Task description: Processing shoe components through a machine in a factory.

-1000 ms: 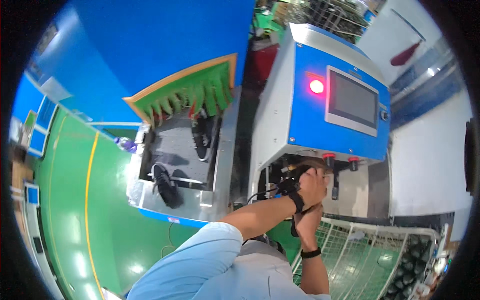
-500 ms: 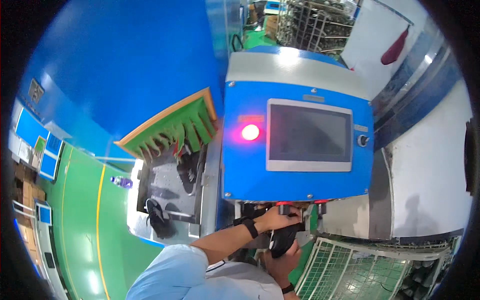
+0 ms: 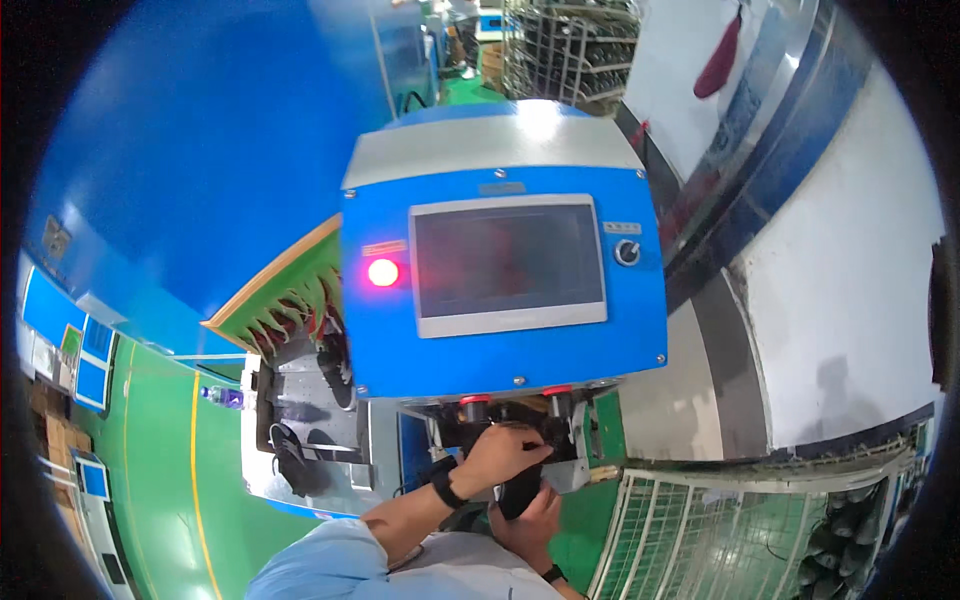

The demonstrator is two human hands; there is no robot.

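Note:
In front of the blue machine (image 3: 500, 250) I hold a black shoe (image 3: 519, 492), just below the machine's lower edge. My left hand (image 3: 500, 455) is closed over its upper end, fingertips bent down onto it. Cupped around its lower right side, my right hand (image 3: 532, 522) has its fingers wrapped against the shoe. Two red-topped buttons, a left button (image 3: 474, 402) and a right button (image 3: 557, 392), stick out under the panel, just beyond my left hand. Part of the shoe is hidden by my fingers.
On the left, a conveyor (image 3: 360, 440) carries a near black shoe (image 3: 289, 458) and a far shoe (image 3: 336, 372) by a green strip curtain (image 3: 290, 300). A white wire cart (image 3: 700, 530) stands right, close to my right arm. A purple bottle (image 3: 222, 396) is beyond the conveyor.
My view has swung right, so the machine appears further left. Relative to it, my hands and the shoe have moved right, from by the left button to between both buttons.

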